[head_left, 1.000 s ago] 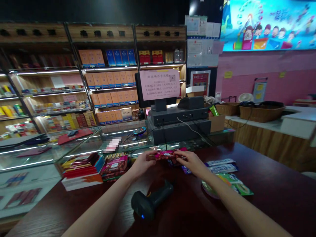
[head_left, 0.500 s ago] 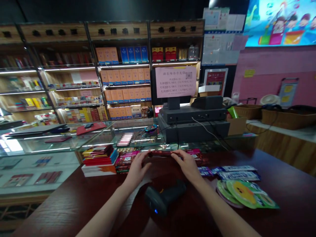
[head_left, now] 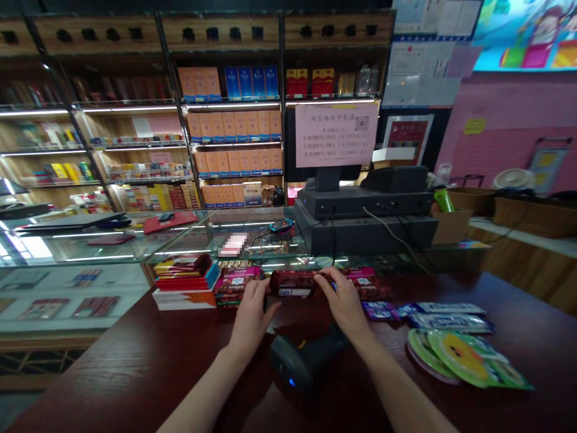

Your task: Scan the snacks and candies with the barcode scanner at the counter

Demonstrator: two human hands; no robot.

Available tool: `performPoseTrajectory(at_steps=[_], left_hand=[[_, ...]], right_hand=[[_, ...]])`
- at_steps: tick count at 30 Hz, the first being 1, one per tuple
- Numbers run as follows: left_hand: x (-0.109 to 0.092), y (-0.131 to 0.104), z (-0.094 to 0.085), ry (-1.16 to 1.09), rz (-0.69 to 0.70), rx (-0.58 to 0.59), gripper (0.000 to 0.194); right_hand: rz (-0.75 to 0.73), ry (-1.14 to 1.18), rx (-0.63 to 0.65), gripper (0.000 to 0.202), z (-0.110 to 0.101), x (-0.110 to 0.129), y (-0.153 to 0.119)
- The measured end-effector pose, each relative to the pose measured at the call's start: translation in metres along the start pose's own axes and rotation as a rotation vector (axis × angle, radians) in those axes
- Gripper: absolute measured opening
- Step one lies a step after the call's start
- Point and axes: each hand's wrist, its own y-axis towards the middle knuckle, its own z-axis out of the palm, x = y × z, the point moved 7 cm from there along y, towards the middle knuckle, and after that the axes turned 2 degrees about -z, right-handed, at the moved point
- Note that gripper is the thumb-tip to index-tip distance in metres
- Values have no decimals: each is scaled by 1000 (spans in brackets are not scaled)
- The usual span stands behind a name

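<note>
Snack packet (head_left: pixel 292 282), dark red, one: between both hands, near the far edge of the worktop (head_left: pixel 135 367). Right hand (head_left: pixel 346 304): fingers clamped on the packet's right end. Left hand (head_left: pixel 250 313): at its left end, thumb apart; whether it grips, cannot tell. Scanner (head_left: pixel 292 359), black, one: lying nearer.

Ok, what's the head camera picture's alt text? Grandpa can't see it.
A person's left hand and right hand hold a dark red packet above a dark wooden counter, with a black scanner lying between the forearms. Green packets lie to the right; a pink sign hangs on a screen behind.
</note>
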Motion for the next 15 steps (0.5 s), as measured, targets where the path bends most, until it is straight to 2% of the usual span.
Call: performPoseTrajectory(at_steps=[3, 8, 11, 15], left_hand=[[-3, -2, 3, 96, 45, -6, 59], [-5, -3, 5, 207, 104, -52, 54], [-7, -2, 1, 255, 136, -58, 55], [-13, 0, -12, 288, 174, -95, 76]], right_hand=[[18, 14, -36, 31, -1, 2, -2], [158, 103, 35, 32, 5, 0, -7], [153, 144, 50, 31, 4, -1, -7], [138, 239, 64, 29, 4, -4, -5]])
